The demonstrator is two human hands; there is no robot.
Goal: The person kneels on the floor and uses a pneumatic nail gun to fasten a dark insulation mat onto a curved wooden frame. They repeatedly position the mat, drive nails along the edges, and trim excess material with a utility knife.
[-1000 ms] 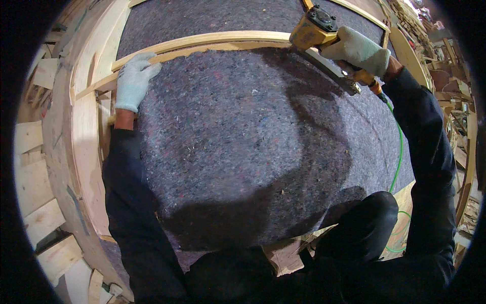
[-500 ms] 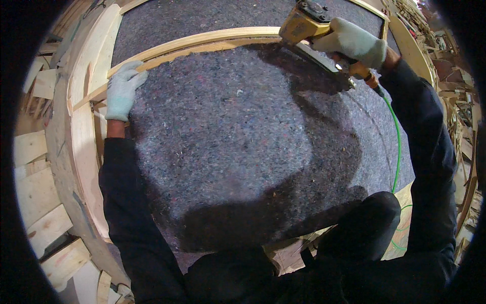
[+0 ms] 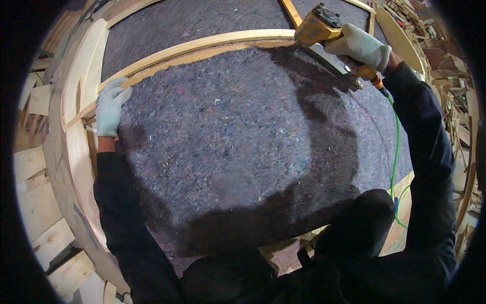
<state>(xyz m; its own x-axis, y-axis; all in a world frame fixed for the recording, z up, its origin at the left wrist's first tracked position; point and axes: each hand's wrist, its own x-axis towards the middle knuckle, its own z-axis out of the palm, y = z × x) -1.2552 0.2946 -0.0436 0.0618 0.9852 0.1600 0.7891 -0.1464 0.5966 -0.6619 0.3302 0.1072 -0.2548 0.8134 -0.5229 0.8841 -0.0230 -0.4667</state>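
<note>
My right hand (image 3: 363,46), in a white glove, is wrapped round the handle of a yellow and black air stapler (image 3: 318,29). The stapler's nose is down by a wooden slat (image 3: 217,38), near the top edge of a speckled grey felt sheet (image 3: 223,121). At the sheet's upper left corner is my gloved left hand (image 3: 109,107). Its fingers lie over the slat's end and close on the felt edge, though the fingertips are partly hidden. A green air hose (image 3: 396,147) runs from the stapler's handle down past my right arm.
The felt lies across a wooden frame, whose pale side board (image 3: 83,76) stands at left. More felt (image 3: 202,19) fills the frame's far section. Wood offcuts (image 3: 50,243) lie at left, and a heap of scrap wood (image 3: 448,76) is at right. My knee (image 3: 374,213) is by the near edge.
The view has shifted slightly, so the frame and left hand appear further left. The stapler appears slightly further right and still points at the slat. Both hands keep their hold.
</note>
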